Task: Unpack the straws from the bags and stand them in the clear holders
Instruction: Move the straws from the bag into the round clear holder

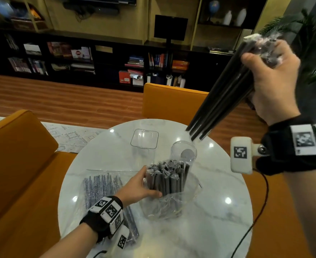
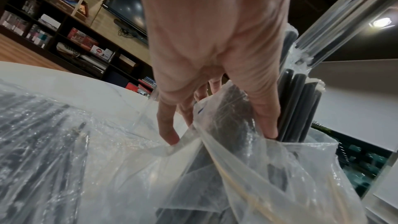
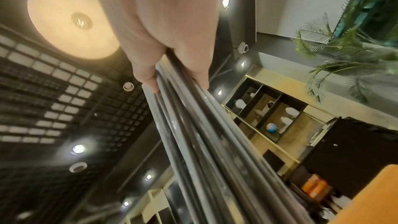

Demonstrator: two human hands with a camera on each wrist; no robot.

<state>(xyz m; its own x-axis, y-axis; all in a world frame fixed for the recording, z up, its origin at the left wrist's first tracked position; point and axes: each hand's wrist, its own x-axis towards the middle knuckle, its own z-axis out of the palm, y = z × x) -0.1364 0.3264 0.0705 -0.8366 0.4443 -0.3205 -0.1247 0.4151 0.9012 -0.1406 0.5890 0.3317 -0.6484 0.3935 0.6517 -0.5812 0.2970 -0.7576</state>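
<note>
My right hand (image 1: 265, 58) is raised at the upper right and grips a bunch of black wrapped straws (image 1: 220, 97) near their tops; their lower ends hang just above the round clear holder (image 1: 184, 151). In the right wrist view the straws (image 3: 204, 142) run away from my right hand (image 3: 168, 67). My left hand (image 1: 144, 185) holds an upright bundle of black straws (image 1: 169, 178) standing in an opened clear bag (image 1: 170, 205). The left wrist view shows my left hand (image 2: 215, 108) curled round that bundle (image 2: 299, 108) and bag (image 2: 247, 168). A square clear holder (image 1: 144, 140) stands empty behind.
A second clear bag of straws (image 1: 101, 185) lies flat on the round white marble table (image 1: 209, 211) under my left wrist. Orange chairs (image 1: 172, 101) surround the table. A black cable (image 1: 254, 220) trails over the table's right edge.
</note>
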